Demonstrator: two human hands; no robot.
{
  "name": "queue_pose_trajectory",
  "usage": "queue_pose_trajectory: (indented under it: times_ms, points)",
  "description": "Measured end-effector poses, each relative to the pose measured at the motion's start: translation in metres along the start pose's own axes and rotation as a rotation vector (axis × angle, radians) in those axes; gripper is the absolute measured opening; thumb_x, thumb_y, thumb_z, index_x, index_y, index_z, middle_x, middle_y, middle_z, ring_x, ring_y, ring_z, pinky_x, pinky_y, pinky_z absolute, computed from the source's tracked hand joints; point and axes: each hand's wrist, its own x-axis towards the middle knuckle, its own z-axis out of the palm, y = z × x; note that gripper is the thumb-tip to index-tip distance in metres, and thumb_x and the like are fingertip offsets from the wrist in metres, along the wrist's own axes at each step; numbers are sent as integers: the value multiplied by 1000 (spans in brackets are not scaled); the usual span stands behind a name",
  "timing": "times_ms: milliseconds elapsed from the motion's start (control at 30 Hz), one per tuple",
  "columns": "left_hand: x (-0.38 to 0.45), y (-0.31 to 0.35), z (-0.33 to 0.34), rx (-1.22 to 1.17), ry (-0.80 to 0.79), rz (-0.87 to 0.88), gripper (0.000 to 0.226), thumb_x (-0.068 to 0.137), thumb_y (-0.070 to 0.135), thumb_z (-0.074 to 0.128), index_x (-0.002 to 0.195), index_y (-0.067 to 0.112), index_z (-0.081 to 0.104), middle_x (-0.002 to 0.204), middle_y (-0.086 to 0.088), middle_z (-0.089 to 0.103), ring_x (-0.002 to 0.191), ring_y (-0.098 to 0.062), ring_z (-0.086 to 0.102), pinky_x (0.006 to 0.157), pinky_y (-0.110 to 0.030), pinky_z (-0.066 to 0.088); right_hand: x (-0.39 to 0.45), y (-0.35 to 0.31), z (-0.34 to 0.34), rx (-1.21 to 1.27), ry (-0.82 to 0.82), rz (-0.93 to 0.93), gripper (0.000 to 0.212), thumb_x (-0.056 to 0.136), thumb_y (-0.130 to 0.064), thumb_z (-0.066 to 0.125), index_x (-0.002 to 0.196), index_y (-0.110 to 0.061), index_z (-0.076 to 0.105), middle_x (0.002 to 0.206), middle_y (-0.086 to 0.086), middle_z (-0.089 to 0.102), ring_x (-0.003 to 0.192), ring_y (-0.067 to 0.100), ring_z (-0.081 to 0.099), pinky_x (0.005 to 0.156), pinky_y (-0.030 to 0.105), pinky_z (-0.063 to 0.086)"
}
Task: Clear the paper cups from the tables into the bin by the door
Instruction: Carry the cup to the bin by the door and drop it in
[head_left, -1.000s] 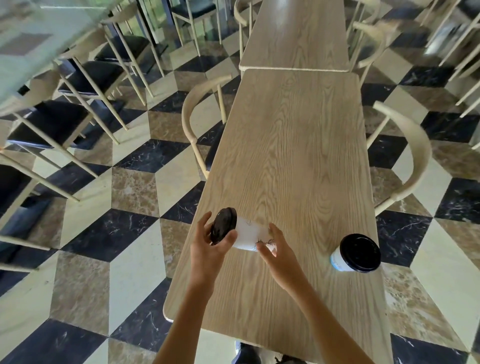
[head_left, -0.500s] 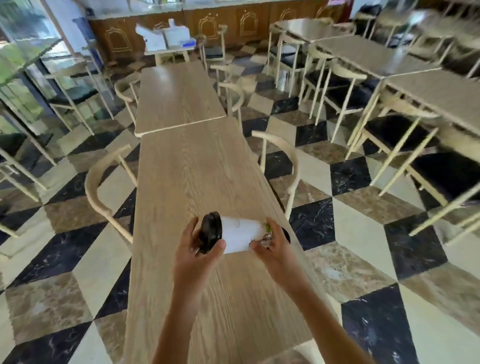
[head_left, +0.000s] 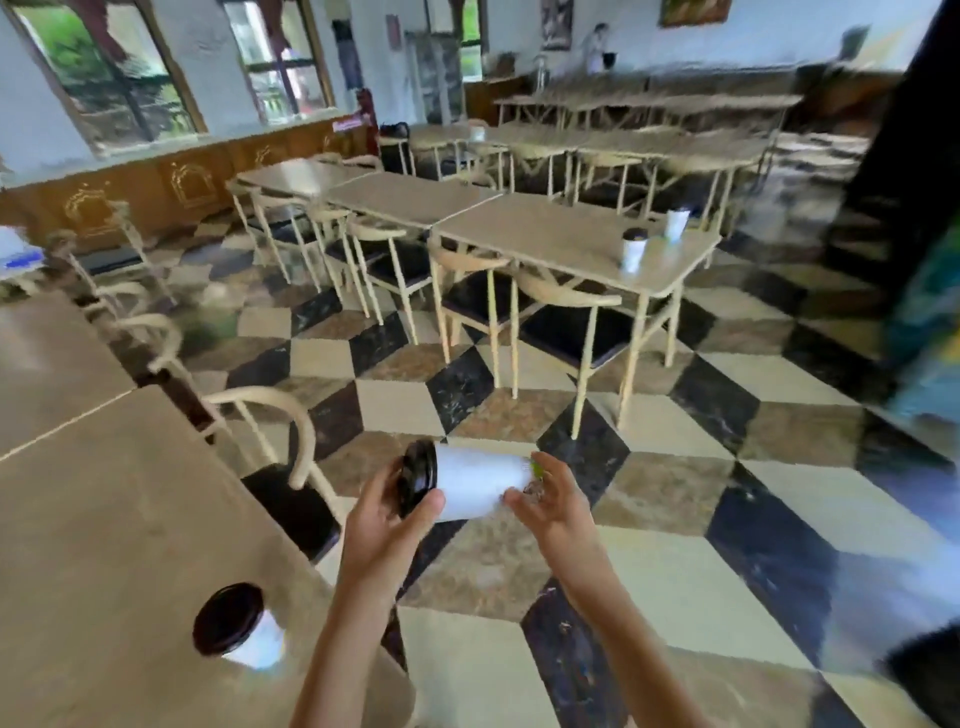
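A white paper cup (head_left: 475, 487) with a black lid lies sideways in the air between my hands, over the floor. My left hand (head_left: 387, 525) grips its lid end and my right hand (head_left: 553, 506) holds its base. A second lidded cup (head_left: 236, 631) stands on the wooden table (head_left: 104, 545) at lower left. Two more cups, one lidded (head_left: 634, 249) and one without a lid (head_left: 677, 223), stand on a table (head_left: 561, 241) across the aisle. No bin shows clearly.
Pale wooden chairs (head_left: 270, 421) line the tables. A checkered marble floor (head_left: 675, 493) runs as an aisle between the table rows. A dark pillar (head_left: 904, 156) rises at right. Windows and wood panelling fill the back wall. A dark object (head_left: 930, 670) sits at bottom right.
The view has swung right, away from the table. My hands carried the sideways cup off the tabletop and out over the aisle floor; the other cup stays on the table.
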Motion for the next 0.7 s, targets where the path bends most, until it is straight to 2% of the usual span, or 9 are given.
queue_pose_trajectory:
  times_ms: [67, 133, 200, 300, 433, 533, 600, 700]
  points:
    - [8, 10, 56, -45, -109, 0, 48, 69, 31, 81, 114, 29, 65, 104, 20, 75, 97, 10, 66, 75, -6, 47, 5, -1, -56, 17, 86, 10, 53, 87, -31, 69, 135, -25, 46, 121, -3, 60, 110, 10, 62, 90, 29, 53]
    - [13, 18, 110, -72, -217, 6, 60, 65, 39, 79, 121, 24, 64, 113, 9, 74, 106, -1, 67, 80, -13, 50, 6, -1, -109, 31, 181, 16, 49, 87, -29, 70, 130, -29, 47, 114, -6, 62, 105, 13, 65, 89, 33, 55]
    - [18, 22, 163, -85, -329, 14, 61, 65, 42, 79, 122, 29, 63, 116, 12, 73, 109, -3, 66, 82, -15, 51, 6, -1, -160, 55, 278, 19, 48, 84, -31, 71, 128, -30, 49, 113, -6, 64, 105, 15, 65, 87, 34, 56]
    - [26, 21, 240, -101, -502, 10, 62, 69, 36, 80, 128, 30, 60, 121, 13, 71, 113, -3, 65, 83, -14, 51, 0, 3, -231, 70, 426, 15, 50, 83, -34, 70, 128, -31, 51, 119, -11, 65, 106, 4, 64, 81, 23, 53]
    - [32, 16, 342, -129, -714, -32, 71, 66, 38, 82, 132, 25, 57, 122, 13, 70, 115, -3, 64, 85, -13, 51, -13, 13, -315, 48, 603, 36, 51, 84, -33, 70, 130, -31, 50, 127, -7, 61, 110, 4, 62, 91, 31, 54]
    - [34, 11, 420, -131, -853, -53, 63, 68, 29, 81, 127, 22, 59, 120, 6, 72, 110, -2, 66, 81, -13, 51, -17, 20, -375, 46, 743, 42, 50, 86, -23, 69, 132, -23, 49, 124, -1, 61, 102, 3, 65, 81, 27, 56]
    - [39, 7, 471, -140, -910, -44, 55, 67, 26, 80, 118, 25, 62, 113, 10, 74, 105, -1, 68, 78, -13, 52, -15, 23, -413, 40, 826, 49, 52, 88, -15, 68, 135, -14, 47, 119, 1, 63, 96, 0, 67, 73, 19, 54]
    - [48, 5, 541, -136, -1005, -40, 48, 70, 21, 78, 116, 25, 63, 107, 16, 75, 103, -2, 69, 78, -14, 52, -8, 24, -465, 24, 930, 65, 51, 88, -11, 68, 135, -11, 46, 115, -1, 65, 92, -4, 66, 74, 16, 51]
